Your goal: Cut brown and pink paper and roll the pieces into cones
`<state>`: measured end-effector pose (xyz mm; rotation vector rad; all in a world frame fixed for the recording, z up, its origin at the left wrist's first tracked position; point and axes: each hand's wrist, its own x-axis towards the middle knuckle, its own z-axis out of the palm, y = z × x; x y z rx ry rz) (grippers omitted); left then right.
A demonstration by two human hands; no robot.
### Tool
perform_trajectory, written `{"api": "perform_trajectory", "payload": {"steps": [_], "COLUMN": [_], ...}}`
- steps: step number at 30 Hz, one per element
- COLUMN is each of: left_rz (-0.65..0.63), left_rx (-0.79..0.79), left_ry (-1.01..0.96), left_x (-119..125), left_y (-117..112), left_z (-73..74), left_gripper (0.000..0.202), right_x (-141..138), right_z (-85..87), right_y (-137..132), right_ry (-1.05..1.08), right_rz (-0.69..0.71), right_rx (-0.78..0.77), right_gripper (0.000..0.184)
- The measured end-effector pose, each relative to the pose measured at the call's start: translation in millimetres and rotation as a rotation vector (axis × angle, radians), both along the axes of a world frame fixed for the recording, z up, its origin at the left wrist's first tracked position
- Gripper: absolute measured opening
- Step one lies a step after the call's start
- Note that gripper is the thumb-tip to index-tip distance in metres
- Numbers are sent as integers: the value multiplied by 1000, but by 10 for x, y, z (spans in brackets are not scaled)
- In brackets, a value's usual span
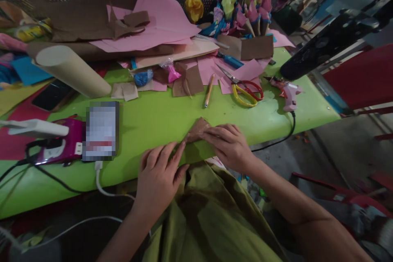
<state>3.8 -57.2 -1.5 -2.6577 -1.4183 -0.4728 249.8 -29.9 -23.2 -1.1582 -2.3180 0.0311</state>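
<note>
A small folded piece of brown paper [199,127], roughly cone-shaped, lies near the front edge of the green table. My right hand [229,145] grips its right side, with the fingers pressed together over it. From the left, my left hand [161,166] rests at the table edge with fingers stretched out. Its index fingertip touches the paper's pointed left end, and the thumb stands apart below. Just beyond the paper lie a pencil [209,91] and scissors [245,90] with red and yellow handles.
A pink glue gun [288,93] lies at right, its cord hanging over the edge. A phone [101,131] stands at left beside a purple power strip [66,141] and a cardboard tube [73,69]. Pink paper sheets [166,16] and paper-wrapped cones [253,14] fill the back.
</note>
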Motion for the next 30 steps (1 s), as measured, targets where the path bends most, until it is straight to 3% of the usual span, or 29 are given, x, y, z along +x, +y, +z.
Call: {"api": "perform_trajectory", "payload": {"steps": [3, 8, 18, 30], "left_rz": [10, 24, 54, 47], "left_rx": [-18, -29, -53, -75], "left_ry": [5, 8, -31, 11], "left_x": [-10, -20, -83, -40], "left_y": [-19, -35, -94, -74], "left_z": [-9, -38, -63, -68], "left_gripper": [43, 43, 42, 45], "right_x": [-77, -129, -154, -175], "right_z": [8, 21, 49, 75], "right_y": [-7, -5, -57, -87], "right_ry": [-54, -67, -205, -275], "right_rz": [59, 41, -5, -15], "right_rx": [-86, -106, -124, -118], "right_gripper": [45, 43, 61, 70]}}
